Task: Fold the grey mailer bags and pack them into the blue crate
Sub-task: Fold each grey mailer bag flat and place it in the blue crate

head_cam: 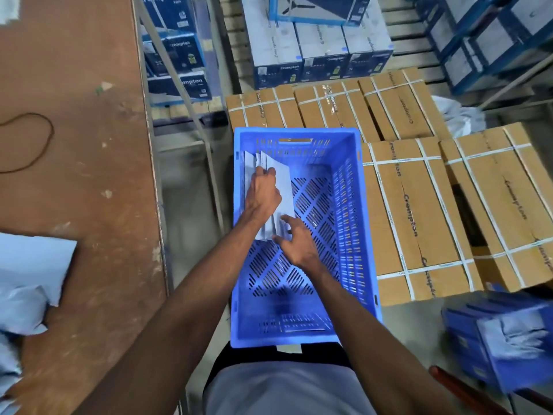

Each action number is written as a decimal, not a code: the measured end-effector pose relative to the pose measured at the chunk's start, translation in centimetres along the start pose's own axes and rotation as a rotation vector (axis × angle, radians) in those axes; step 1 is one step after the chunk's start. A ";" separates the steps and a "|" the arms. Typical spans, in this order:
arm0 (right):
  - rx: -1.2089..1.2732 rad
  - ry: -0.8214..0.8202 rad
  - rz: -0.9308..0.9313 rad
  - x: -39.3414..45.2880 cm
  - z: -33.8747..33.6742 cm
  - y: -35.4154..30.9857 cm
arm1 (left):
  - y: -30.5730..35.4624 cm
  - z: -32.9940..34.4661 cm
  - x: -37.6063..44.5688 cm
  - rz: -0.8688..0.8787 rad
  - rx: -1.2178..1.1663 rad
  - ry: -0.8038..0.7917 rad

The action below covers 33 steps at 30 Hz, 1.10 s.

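Note:
The blue crate stands on the floor in front of me, its slotted bottom mostly bare. Folded grey mailer bags stand on edge against its far left wall. My left hand reaches into the crate and grips the top edge of the nearest folded bag. My right hand is lower and closer to me, fingers spread and touching the near end of the same bag. Unfolded grey mailer bags lie in a pile on the brown table at the left.
The brown table runs along the left, with a dark cable on it. Strapped cardboard cartons sit to the right of and behind the crate. Stacked blue boxes stand beyond. A second blue crate holding grey bags is at the lower right.

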State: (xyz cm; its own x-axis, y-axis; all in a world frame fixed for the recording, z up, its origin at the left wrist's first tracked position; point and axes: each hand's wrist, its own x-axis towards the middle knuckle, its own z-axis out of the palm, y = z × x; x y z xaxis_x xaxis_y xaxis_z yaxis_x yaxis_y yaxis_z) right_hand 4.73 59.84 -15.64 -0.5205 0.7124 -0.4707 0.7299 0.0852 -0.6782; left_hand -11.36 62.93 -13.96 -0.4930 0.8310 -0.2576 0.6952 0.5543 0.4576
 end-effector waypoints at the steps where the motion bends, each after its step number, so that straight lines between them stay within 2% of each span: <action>1: 0.000 -0.004 -0.014 -0.3 -0.2 0.0 | 0.1 -0.2 -0.7 -0.003 0.015 0.008; 7: 0.011 -0.011 -0.104 -2.8 -2.0 1.6 | 1.7 -0.9 -7.2 -0.059 0.076 0.083; 12: -0.032 -0.007 -0.269 -6.8 -5.5 3.4 | 4.4 -0.3 -14.6 -0.137 0.101 0.178; 21: -0.237 0.064 -0.610 -14.0 -9.7 3.8 | 7.7 0.8 -27.4 -0.161 0.123 0.503; 33: -0.360 0.000 -0.966 -22.5 -3.4 -1.8 | 3.7 -1.5 -41.2 -0.395 0.104 0.715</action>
State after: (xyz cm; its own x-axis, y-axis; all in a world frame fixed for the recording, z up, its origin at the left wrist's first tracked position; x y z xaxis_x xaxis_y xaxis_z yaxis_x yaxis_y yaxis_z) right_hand 16.59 46.06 -1.90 -0.9555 0.2291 0.1859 0.0894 0.8253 -0.5575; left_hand 10.73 30.68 -0.39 -0.9012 0.3627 0.2374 0.4282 0.8303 0.3568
